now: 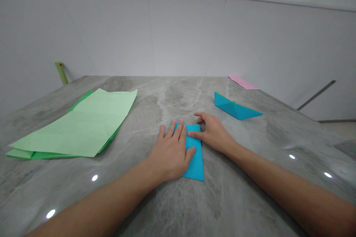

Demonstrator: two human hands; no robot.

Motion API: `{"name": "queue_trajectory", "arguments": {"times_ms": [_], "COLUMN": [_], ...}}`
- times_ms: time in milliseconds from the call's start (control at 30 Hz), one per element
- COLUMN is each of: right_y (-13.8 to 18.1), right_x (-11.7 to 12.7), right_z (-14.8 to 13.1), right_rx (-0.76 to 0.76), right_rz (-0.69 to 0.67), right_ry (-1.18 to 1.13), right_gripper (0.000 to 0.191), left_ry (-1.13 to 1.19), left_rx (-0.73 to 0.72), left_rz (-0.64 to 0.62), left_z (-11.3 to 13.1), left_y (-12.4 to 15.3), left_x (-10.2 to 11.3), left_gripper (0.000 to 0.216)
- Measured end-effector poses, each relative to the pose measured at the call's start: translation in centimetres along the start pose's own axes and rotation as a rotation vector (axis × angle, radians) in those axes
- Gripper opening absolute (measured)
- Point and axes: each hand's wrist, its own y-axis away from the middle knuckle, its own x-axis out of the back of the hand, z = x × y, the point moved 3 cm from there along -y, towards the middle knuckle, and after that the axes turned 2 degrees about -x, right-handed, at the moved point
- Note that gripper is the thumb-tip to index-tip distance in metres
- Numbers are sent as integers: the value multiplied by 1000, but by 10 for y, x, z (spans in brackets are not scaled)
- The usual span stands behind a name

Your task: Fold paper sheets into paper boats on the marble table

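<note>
A folded sheet of blue paper lies flat on the grey marbled table in front of me. My left hand rests palm down across its left part, fingers spread, hiding much of that side. At the paper's upper right edge is my right hand; its thumb touches the top of the sheet, while the fingers curve apart beyond the edge. Further right and back sits a folded blue paper boat, with nobody touching it.
On the left lies a stack of green paper sheets, light green on top and darker below. A pink piece of paper is at the table's far right edge. The grey table ends before a white wall. A green object stands beyond the back left corner.
</note>
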Motion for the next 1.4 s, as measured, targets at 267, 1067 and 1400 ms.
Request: {"name": "queue_trajectory", "arguments": {"times_ms": [267, 1067, 1400], "right_y": [-17, 29, 36], "right_x": [5, 21, 17], "right_z": [30, -13, -31], "right_rx": [-77, 117, 147], "right_rz": [-3, -643, -745], "right_ry": [140, 97, 101], "right_gripper": [73, 134, 142], "left_ry": [42, 41, 14], "left_rx": [12, 50, 46], "left_rz": [-3, -6, -38], "left_z": [0, 1, 4], "left_y": [1, -2, -1], "left_x": [4, 6, 8], "left_gripper": [66, 55, 61]}}
